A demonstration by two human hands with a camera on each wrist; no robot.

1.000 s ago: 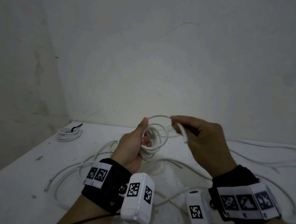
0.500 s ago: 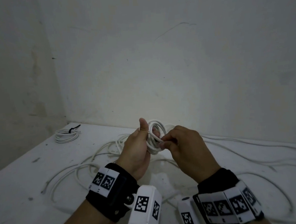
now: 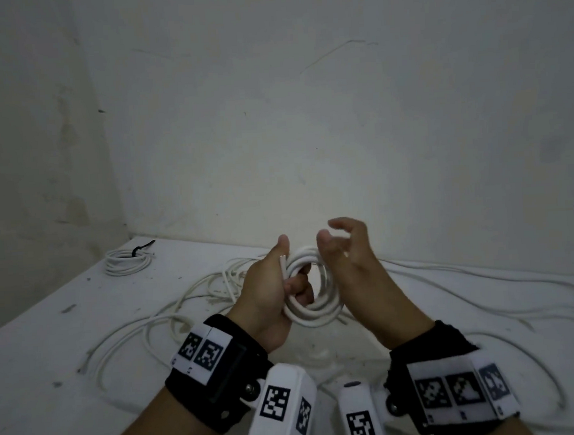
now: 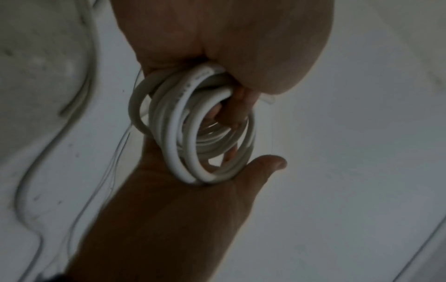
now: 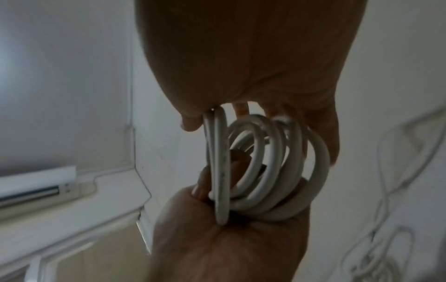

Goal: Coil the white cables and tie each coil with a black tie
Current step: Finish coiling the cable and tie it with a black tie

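left hand (image 3: 269, 288) grips a small white cable coil (image 3: 311, 302) held up above the table (image 3: 37, 363), fingers curled through the middle of the loops, thumb straight up along the near side, cut cable end (image 3: 282, 262) sticking up just beside the thumb; left wrist view shows the same coil (image 4: 193, 129) hanging off the curled fingers with several loops stacked side by side, right hand's palm just beyond it; right hand (image 3: 351, 260) is beside the coil on its far right side, fingers loosely spread and relaxed, gripping nothing, thumb tip near the top loop; right wrist view has the coil (image 5: 255, 167) between both hands, right fingertips (image 5: 241, 109) close to the top of the loops, cannot tell if they touch; loose white cables (image 3: 171, 320) sprawl on the table under and around both hands, more strands (image 3: 481, 273) running off to the right; a finished coil (image 3: 126, 262) with a black tie (image 3: 141, 249) lies well apart past the left fingers, near the wall corner
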